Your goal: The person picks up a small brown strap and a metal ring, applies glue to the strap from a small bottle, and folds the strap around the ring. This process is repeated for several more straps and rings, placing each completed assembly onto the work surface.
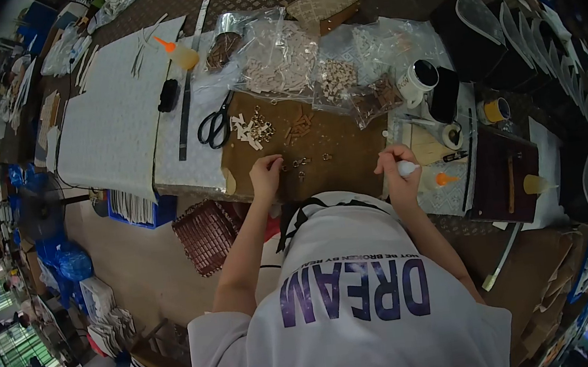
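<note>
At the front of the brown work mat (241, 164), my left hand (266, 177) has its fingertips pressed together beside several small metal clasps (300, 162). Whatever lies between those fingers is too small to make out. My right hand (400, 171), near the mat's right edge, is closed around a white rounded object (407, 167), mostly hidden by the fingers. Just right of it is an orange-tipped squeeze bottle (444, 179). Further back on the mat lie a pile of metal clasps with pale strips (253, 130) and a pile of brown leather strips (298, 125).
Black scissors (215, 128), a long metal ruler (186, 98) and a black brush (168, 95) lie to the left. Behind the mat are bags of pale pieces (280, 58). A white tub (417, 82) stands right; a woven brown bag (206, 237) hangs below the front edge.
</note>
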`<action>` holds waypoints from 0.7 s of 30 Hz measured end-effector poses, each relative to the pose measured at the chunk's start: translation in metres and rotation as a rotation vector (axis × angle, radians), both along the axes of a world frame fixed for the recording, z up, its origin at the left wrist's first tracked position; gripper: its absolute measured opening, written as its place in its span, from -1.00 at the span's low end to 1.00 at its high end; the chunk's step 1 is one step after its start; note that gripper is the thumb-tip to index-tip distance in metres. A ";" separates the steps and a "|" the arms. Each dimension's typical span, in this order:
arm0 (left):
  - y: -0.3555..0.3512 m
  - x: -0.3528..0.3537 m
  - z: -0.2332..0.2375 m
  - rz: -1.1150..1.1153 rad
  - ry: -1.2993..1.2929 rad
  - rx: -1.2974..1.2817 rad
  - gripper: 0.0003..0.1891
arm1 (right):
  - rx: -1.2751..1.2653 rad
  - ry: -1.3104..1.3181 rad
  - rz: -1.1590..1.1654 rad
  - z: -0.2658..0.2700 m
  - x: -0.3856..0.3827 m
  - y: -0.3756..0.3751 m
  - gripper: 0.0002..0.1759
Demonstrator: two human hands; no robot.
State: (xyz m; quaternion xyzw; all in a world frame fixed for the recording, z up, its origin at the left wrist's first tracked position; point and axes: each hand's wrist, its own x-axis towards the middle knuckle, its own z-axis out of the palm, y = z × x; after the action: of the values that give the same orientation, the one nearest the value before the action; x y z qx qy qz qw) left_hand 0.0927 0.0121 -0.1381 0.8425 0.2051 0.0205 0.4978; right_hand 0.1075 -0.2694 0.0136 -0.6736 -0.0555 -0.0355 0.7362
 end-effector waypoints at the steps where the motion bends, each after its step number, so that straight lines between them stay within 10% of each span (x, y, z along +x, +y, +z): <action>1: -0.002 0.001 -0.001 -0.020 -0.039 0.118 -0.86 | 0.007 0.001 0.006 0.000 -0.001 0.001 -0.94; 21: -0.024 0.055 0.007 -0.208 -0.030 0.331 -0.83 | -0.104 0.262 0.169 -0.043 0.037 0.042 -0.82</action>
State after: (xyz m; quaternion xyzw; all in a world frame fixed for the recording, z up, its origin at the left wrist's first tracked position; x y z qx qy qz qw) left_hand 0.1480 -0.0116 -0.1313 0.9290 0.1034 0.0152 0.3549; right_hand 0.1448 -0.2270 -0.0291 -0.7024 -0.0173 0.1177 0.7017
